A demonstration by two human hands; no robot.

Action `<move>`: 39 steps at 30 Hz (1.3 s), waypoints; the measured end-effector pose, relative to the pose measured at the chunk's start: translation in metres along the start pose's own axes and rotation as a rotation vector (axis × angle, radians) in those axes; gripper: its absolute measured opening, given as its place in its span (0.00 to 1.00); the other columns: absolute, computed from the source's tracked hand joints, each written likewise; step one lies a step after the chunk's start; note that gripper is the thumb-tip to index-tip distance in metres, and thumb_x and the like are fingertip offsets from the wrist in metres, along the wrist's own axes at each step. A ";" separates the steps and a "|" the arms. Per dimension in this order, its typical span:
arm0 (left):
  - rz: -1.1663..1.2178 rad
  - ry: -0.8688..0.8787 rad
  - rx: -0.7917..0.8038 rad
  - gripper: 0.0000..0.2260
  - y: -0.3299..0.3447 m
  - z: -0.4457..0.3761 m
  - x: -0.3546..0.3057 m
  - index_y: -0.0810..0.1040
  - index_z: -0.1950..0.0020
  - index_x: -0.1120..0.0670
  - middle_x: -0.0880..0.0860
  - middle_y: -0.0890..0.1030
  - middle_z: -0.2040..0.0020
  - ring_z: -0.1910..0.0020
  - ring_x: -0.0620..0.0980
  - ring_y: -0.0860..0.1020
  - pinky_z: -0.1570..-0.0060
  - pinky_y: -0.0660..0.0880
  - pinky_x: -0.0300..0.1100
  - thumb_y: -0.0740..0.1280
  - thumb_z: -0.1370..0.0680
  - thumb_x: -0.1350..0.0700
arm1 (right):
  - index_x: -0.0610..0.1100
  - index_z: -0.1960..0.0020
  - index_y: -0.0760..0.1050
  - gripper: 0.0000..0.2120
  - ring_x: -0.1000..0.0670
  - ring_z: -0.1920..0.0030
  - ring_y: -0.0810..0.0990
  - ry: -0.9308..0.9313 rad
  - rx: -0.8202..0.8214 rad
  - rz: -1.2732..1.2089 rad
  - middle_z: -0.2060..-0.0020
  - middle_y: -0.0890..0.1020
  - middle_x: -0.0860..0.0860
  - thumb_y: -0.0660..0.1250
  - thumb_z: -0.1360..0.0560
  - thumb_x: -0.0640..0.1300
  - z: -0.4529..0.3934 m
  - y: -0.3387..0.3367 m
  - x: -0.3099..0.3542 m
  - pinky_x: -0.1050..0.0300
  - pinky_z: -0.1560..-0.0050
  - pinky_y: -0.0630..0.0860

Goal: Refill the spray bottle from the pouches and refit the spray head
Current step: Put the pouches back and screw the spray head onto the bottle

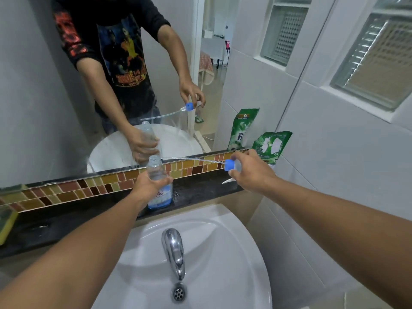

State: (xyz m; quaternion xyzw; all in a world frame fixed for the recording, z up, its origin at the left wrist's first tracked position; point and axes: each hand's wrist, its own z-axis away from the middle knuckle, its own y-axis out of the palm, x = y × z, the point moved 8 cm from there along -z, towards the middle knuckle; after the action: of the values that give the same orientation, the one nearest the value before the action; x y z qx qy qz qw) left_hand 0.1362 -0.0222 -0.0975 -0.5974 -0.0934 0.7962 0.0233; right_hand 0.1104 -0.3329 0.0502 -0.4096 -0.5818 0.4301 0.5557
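Bottle [159,184] stands upright on the dark ledge [66,221] behind the basin [223,253], neck open; left hand [148,186] is wrapped round its middle. Right hand [252,169] grips the spray head [230,164] by its blue collar, held off to the right of the bottle, clear of it. Dip tube [191,159] runs leftward from the collar, tip close to the bottle mouth but not visibly inside

Risks, as judged:
- tube is thin and springy; could flick and drip on the ledge
- bottle looks mostly empty and light, so a loosened grip could tip it toward the basin
- head set down carelessly could roll

Surroundings: one green pouch [272,144] leans at far right against the wall, well apart from the bottle. Right arm lies between bottle and pouch. Tap [174,250] sits near, below the bottle. Yellow sponge [6,224] at far left
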 end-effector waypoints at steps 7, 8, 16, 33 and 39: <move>0.015 -0.031 -0.020 0.16 -0.001 -0.003 0.005 0.82 0.42 0.45 0.47 0.85 0.44 0.45 0.52 0.82 0.44 0.77 0.55 0.82 0.27 0.49 | 0.56 0.31 0.71 0.19 0.48 0.53 0.77 -0.013 -0.016 0.113 0.38 0.70 0.49 0.68 0.20 0.56 -0.011 -0.005 0.006 0.49 0.55 0.81; 0.019 -0.031 -0.022 0.16 -0.002 -0.003 0.005 0.82 0.43 0.44 0.47 0.85 0.44 0.46 0.51 0.82 0.46 0.76 0.53 0.82 0.27 0.48 | 0.56 0.30 0.70 0.20 0.48 0.53 0.77 -0.011 -0.014 0.120 0.38 0.71 0.48 0.68 0.20 0.56 -0.013 -0.005 0.006 0.49 0.54 0.81; 0.037 -0.026 -0.004 0.20 0.000 -0.007 0.010 0.81 0.38 0.47 0.51 0.86 0.41 0.41 0.56 0.83 0.38 0.78 0.60 0.82 0.27 0.48 | 0.57 0.33 0.71 0.18 0.47 0.53 0.77 -0.015 -0.020 0.192 0.39 0.72 0.48 0.69 0.21 0.54 -0.022 -0.016 0.005 0.50 0.58 0.79; 0.039 -0.041 0.017 0.22 -0.002 -0.007 0.011 0.81 0.38 0.47 0.50 0.86 0.42 0.42 0.54 0.84 0.43 0.79 0.55 0.82 0.28 0.48 | 0.52 0.36 0.72 0.22 0.38 0.48 0.77 -0.547 -0.395 0.654 0.40 0.74 0.39 0.77 0.26 0.44 -0.022 -0.116 0.140 0.44 0.59 0.80; 0.064 -0.038 0.001 0.20 -0.002 -0.005 0.010 0.82 0.39 0.47 0.50 0.88 0.44 0.44 0.53 0.85 0.52 0.78 0.47 0.83 0.28 0.50 | 0.56 0.33 0.71 0.21 0.39 0.45 0.76 -0.735 -0.368 0.680 0.41 0.76 0.41 0.72 0.22 0.44 -0.015 -0.089 0.199 0.43 0.50 0.75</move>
State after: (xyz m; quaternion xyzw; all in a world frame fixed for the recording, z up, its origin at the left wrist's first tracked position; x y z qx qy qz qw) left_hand 0.1384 -0.0185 -0.1077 -0.5848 -0.0742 0.8078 -0.0039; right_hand 0.1162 -0.1680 0.1939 -0.4882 -0.6383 0.5918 0.0634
